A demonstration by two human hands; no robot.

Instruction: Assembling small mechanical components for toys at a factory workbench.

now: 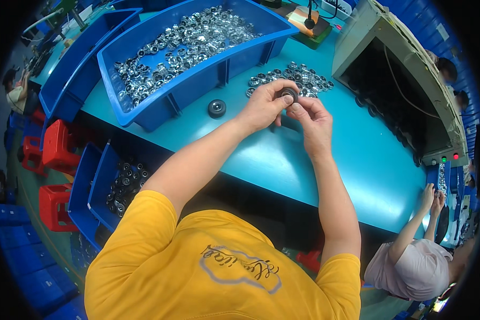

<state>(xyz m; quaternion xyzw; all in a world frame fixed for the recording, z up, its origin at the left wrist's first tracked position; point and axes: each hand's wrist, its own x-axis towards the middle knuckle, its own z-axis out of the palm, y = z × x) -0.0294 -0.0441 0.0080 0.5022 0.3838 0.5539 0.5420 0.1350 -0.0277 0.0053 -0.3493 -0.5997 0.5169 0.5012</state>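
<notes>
A small black-rimmed wheel is held up over the turquoise table, pinched between the fingers of both hands. My left hand grips it from the left with thumb and fingers closed. On its right side my right hand presses with the thumb, the other fingers curled under. Part of the wheel is covered by my fingertips. Just beyond my hands lies a loose pile of shiny silver wheel hubs. To the left of my left hand, a black wheel with a silver centre rests on the table.
A large blue bin of silver hubs stands at the back left. At the right is a beige machine with a dark opening and black wheels along it. A blue crate of black wheels sits lower left, near red stools. Another person works at right.
</notes>
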